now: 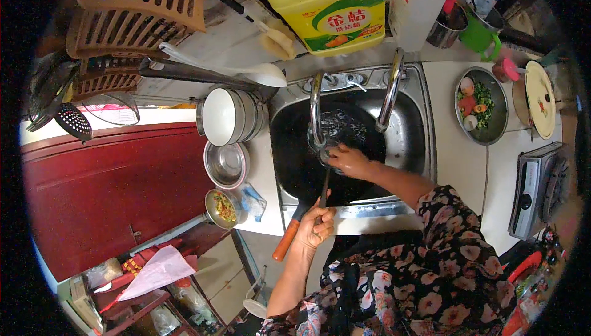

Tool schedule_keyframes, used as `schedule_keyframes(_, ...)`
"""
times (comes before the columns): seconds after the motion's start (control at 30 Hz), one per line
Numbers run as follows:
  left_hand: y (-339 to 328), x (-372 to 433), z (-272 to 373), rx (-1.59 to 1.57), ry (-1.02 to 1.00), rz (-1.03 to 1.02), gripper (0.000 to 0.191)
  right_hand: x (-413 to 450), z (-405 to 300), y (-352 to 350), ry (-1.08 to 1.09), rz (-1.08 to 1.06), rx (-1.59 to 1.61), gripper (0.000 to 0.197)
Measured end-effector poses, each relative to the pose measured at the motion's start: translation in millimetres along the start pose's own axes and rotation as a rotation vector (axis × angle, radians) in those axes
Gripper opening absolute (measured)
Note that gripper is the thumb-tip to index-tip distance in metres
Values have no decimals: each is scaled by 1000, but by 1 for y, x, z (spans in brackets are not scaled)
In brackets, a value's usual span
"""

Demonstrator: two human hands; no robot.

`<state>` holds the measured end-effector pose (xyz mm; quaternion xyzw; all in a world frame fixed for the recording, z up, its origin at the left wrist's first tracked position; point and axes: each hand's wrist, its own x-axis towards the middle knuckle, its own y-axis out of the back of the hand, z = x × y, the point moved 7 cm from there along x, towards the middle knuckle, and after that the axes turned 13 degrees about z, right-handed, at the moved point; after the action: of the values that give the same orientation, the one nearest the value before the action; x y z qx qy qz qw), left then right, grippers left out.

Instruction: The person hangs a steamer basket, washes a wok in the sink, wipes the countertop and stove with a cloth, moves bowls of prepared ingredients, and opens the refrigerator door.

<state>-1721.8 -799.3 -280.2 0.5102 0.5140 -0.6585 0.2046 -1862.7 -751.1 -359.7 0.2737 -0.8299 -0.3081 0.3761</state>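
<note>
My left hand (316, 227) is closed around the dark shaft of a long-handled cooking utensil (324, 190). The fingers of my right hand (348, 163) grip its far end beneath the left faucet (316, 110). Water and my fingers blur that end, so its shape is unclear. Below my hands, a large black wok (295, 160) sits in the stainless steel sink (429, 151), with rippling water inside. Its orange-brown wooden handle (286, 240) reaches over the front edge, just left of my left wrist.
A second faucet (391, 91) arches over the sink's right side. Stacked white bowls (224, 117), a steel basin (225, 165) and a food bowl (223, 208) stand left. Right are a vegetable bowl (481, 105) and portable stove (531, 193). A yellow detergent jug (330, 13) stands behind.
</note>
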Motion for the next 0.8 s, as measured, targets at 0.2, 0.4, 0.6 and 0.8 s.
schedule_keyframes(0.2, -7, -7, 5, 248, -90, 155, 44, -22, 46, -6, -249, -94, -224, 18)
schedule_keyframes(0.4, -2, 2, 10, 151, -71, 71, 44, -26, 53, 14, -568, -303, -197, 29)
schedule_keyframes(0.6, -6, 8, 5, 96, -31, 5, 44, 10, 7, 16, -231, 33, 5, 31)
schedule_keyframes(0.8, -4, 0, -7, 148, 0, 89, 48, -14, 48, -17, -413, -285, -122, 36)
